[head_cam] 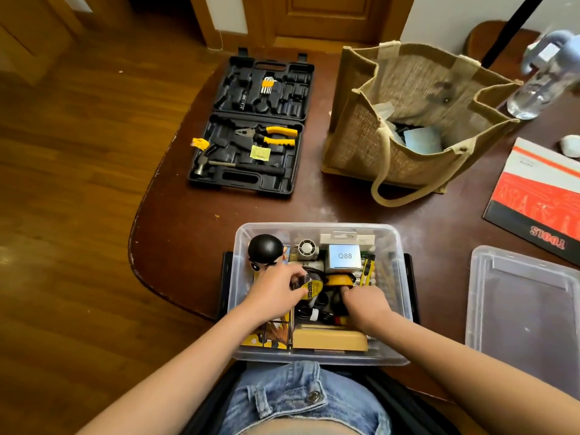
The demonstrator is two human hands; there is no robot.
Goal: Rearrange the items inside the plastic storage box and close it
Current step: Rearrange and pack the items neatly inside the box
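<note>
Head view, open box [396, 246] on table's [194, 215] near edge, left hand [276, 288] inside it gripping tape roll [309, 287], right hand [365, 301] inside beside it, finger state hidden, lid [521, 296] right of box, tool case [251, 127] and bag [405, 120] beyond box

Soft, even daylight leaves only faint shadows on the tabletop [194, 215], glare streaks the wooden floor [62, 171], and wide-angle distortion bends the edges (the top-right bottle [539, 80] is blurred).

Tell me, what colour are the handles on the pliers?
Yellow and black handles on the pliers, seen in the head view.
</note>
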